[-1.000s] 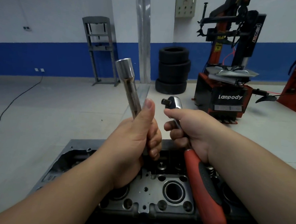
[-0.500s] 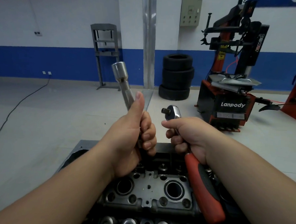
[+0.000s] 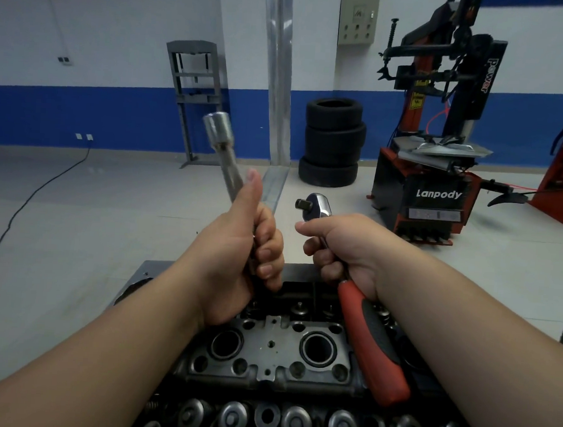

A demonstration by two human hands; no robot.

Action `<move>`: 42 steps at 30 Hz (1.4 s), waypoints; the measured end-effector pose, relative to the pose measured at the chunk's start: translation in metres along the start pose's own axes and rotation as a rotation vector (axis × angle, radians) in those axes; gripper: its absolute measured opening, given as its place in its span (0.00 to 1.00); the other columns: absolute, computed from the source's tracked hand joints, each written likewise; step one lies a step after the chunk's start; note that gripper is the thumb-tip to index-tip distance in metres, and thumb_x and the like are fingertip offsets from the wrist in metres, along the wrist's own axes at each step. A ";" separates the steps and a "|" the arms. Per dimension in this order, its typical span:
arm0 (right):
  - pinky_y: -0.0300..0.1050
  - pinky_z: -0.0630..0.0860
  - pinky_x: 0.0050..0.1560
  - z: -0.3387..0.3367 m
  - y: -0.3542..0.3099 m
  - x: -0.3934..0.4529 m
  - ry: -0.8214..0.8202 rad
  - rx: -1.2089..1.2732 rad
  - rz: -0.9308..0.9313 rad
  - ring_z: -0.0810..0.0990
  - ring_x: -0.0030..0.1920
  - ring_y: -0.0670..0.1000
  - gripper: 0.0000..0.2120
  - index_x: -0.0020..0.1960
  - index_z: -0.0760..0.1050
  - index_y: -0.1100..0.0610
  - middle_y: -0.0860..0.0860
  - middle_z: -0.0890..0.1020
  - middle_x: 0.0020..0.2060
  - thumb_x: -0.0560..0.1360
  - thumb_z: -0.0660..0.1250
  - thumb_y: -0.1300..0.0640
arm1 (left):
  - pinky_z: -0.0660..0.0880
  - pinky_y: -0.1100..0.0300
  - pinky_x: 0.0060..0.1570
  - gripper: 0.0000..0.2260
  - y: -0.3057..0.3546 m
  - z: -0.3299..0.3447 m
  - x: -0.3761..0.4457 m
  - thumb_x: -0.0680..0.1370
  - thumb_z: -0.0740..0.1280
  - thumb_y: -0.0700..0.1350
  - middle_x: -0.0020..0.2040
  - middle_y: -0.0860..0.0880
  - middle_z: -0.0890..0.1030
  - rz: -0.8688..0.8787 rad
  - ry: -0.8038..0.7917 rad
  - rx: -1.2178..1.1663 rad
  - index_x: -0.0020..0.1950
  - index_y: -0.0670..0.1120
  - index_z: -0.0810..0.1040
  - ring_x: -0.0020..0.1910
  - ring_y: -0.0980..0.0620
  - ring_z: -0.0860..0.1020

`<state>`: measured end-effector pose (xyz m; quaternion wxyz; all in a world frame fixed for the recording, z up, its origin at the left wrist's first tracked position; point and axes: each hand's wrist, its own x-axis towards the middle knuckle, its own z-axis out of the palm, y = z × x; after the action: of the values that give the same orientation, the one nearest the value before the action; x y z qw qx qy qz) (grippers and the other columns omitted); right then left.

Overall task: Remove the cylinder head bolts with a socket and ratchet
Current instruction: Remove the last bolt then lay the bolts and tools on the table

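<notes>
At the far left a black cable (image 3: 19, 206) trails across the grey floor toward a wall socket, and a grey press frame (image 3: 195, 91) stands against the blue-banded wall.

The left hand (image 3: 235, 260) is wrapped around the shaft of a long extension bar with a socket (image 3: 217, 130) at its raised end, thumb laid up along the metal. Over the last second this bar has tipped a little further left and away from the other tool, so the two are no closer to joining.

Just right of it, and not touching, the right hand (image 3: 346, 249) grips the ratchet (image 3: 365, 332) at the neck above its red-and-black handle; the chrome head points up with its square drive facing left toward the bar. That grip looks unchanged.

Below both hands lies the cylinder head (image 3: 276, 353), bare of tools; which fasteners are the head bolts I cannot tell.

Further right stand stacked tyres (image 3: 332, 144) and a Lanpody tyre changer (image 3: 438, 176).

My reading: the tool is still unassembled, so the bar must be fitted onto the drive before any bolt is turned.
</notes>
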<state>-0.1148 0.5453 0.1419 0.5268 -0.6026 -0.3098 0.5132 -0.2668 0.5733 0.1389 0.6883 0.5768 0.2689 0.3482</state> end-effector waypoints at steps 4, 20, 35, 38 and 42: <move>0.33 0.57 0.16 -0.001 0.000 0.001 -0.004 -0.010 -0.004 0.63 0.18 0.42 0.08 0.44 0.70 0.58 0.50 0.73 0.22 0.79 0.68 0.60 | 0.68 0.58 0.28 0.28 -0.008 0.004 0.000 0.63 0.61 0.76 0.25 0.49 0.64 -0.028 -0.035 0.088 0.27 0.50 0.65 0.24 0.52 0.64; 0.34 0.57 0.16 -0.001 0.002 0.004 -0.011 -0.051 -0.035 0.62 0.18 0.42 0.08 0.43 0.71 0.59 0.48 0.70 0.19 0.79 0.67 0.61 | 0.77 0.50 0.43 0.23 -0.006 0.003 -0.011 0.84 0.62 0.58 0.29 0.45 0.77 0.053 -0.121 0.518 0.31 0.50 0.73 0.31 0.45 0.80; 0.33 0.57 0.16 -0.003 0.002 0.002 -0.008 -0.047 -0.028 0.63 0.18 0.42 0.08 0.44 0.69 0.58 0.50 0.72 0.23 0.80 0.66 0.61 | 0.73 0.39 0.57 0.14 0.023 -0.002 -0.021 0.71 0.59 0.53 0.45 0.44 0.84 -0.032 -0.369 1.013 0.38 0.47 0.80 0.50 0.37 0.78; 0.33 0.58 0.16 -0.002 0.002 0.001 -0.014 -0.071 -0.044 0.63 0.18 0.42 0.08 0.44 0.70 0.59 0.51 0.72 0.27 0.81 0.66 0.61 | 0.75 0.39 0.55 0.12 0.023 -0.002 -0.017 0.71 0.59 0.53 0.46 0.42 0.84 0.000 -0.363 1.028 0.37 0.48 0.78 0.46 0.41 0.78; 0.32 0.57 0.16 -0.002 0.003 0.002 -0.014 -0.087 -0.053 0.63 0.17 0.41 0.10 0.42 0.70 0.60 0.52 0.71 0.29 0.81 0.66 0.60 | 0.72 0.42 0.47 0.09 0.018 -0.002 -0.017 0.70 0.61 0.50 0.45 0.36 0.78 0.038 -0.370 1.025 0.40 0.45 0.73 0.42 0.48 0.73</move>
<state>-0.1131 0.5463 0.1386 0.5114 -0.6130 -0.3515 0.4890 -0.2817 0.5625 0.1561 0.3481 0.8949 0.2682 0.0777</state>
